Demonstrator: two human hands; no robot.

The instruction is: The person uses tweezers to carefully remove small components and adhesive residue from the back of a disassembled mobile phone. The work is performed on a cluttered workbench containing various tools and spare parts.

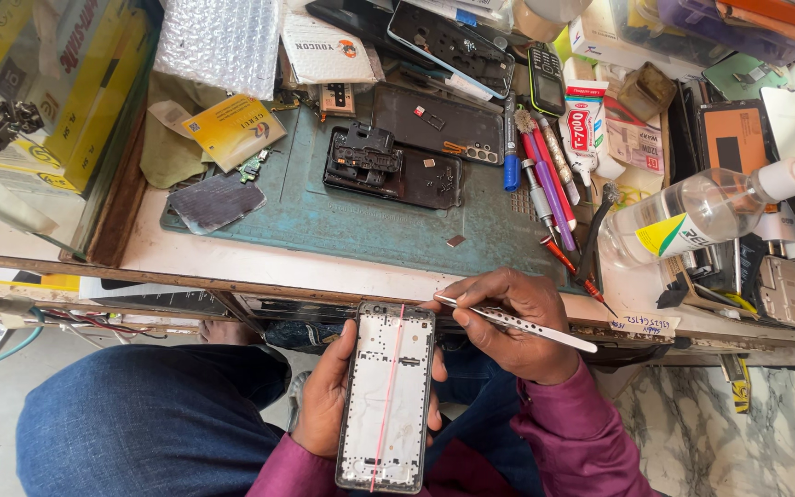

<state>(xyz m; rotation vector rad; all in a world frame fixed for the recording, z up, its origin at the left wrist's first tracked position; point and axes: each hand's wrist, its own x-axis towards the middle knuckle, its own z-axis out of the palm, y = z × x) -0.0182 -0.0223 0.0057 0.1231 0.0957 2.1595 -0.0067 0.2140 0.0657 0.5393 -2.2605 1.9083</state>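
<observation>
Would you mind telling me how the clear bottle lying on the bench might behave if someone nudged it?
The clear bottle lies on its side, so it would probably roll. Its smooth round plastic looks slippery to grasp. It seems mostly full of clear liquid, so likely rather heavy for its size, and the pens beside it might stop it.

Bright, even daylight (sharp throughout)

Phone frame (386, 396) in left hand (324, 400) over the lap, right hand (508, 322) with tweezers (512, 322) at its top right corner, work mat (342, 221) on bench beyond, spray bottle (692, 216) right of mat.
</observation>
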